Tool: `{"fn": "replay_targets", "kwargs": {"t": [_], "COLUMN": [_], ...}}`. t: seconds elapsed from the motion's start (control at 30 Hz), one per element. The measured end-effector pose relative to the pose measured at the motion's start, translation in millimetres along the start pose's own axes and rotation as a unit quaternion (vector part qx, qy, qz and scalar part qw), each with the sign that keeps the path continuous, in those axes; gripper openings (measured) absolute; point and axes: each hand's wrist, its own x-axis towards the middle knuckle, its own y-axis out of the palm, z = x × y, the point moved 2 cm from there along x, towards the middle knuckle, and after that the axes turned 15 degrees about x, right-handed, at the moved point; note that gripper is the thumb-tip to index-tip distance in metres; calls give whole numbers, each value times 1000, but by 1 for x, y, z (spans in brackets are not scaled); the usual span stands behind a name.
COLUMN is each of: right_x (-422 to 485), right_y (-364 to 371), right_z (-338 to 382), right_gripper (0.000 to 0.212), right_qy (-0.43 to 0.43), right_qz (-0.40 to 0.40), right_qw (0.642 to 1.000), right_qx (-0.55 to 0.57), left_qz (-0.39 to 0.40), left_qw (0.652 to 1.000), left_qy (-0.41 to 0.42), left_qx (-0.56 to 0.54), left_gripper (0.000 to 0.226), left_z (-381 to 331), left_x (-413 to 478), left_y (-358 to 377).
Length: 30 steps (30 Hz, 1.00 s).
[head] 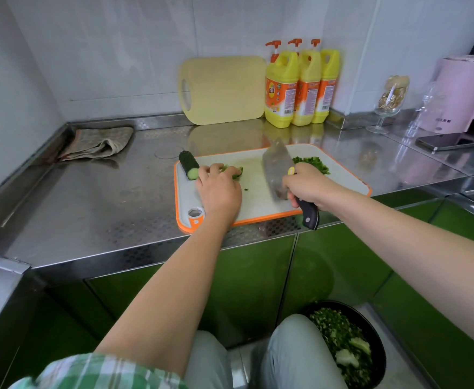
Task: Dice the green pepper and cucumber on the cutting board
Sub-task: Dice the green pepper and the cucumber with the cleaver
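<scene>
A white cutting board (255, 200) with an orange rim lies on the steel counter. On its far left corner sits a dark green cucumber piece (189, 165), cut end facing me. My left hand (219, 189) lies just right of it, fingers curled over a small heap of green cucumber pieces (237, 172). My right hand (307, 186) grips the black handle of a cleaver (276, 168), its blade raised above the board's middle and blurred. A pile of diced green pepper (313, 162) lies at the board's far right, behind my right hand.
A yellow board (224, 89) leans on the wall beside three yellow detergent bottles (300, 85). A crumpled cloth (98, 143) lies at the back left. Glasses (388, 105), a phone (449, 141) and a pink kettle (466, 91) stand right. A black bowl of chopped greens (345, 343) sits on the floor.
</scene>
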Motion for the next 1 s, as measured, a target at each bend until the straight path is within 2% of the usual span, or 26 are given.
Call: {"fn": "replay_targets", "kwargs": {"t": [0.1, 0.23, 0.3, 0.5, 0.63, 0.7, 0.87, 1.0], "right_x": [-5, -6, -7, -11, -14, -9, 11, 12], "right_y": [11, 14, 14, 27, 33, 24, -23, -25], "right_z": [5, 7, 7, 11, 7, 2, -10, -5], "right_gripper": [21, 22, 20, 18, 20, 21, 28, 19], "right_qy": [0, 13, 19, 19, 19, 23, 26, 5], "right_qz": [37, 48, 52, 97, 132, 114, -8, -3], "right_qw": [999, 998, 997, 993, 991, 993, 999, 999], "right_qx": [20, 39, 50, 67, 16, 0, -35, -46], "left_qz": [35, -7, -14, -14, -28, -30, -22, -18], "left_qw": [999, 988, 983, 988, 993, 994, 996, 993], "left_qy": [6, 58, 74, 39, -5, -8, 14, 40], "left_qx": [26, 146, 169, 151, 113, 101, 89, 107], "left_gripper": [39, 21, 19, 24, 24, 23, 23, 24], "left_z": [-1, 5, 11, 18, 23, 22, 17, 14], "left_x": [2, 6, 9, 10, 12, 12, 3, -3], "left_y": [1, -3, -5, -8, -15, -17, -15, -11]}}
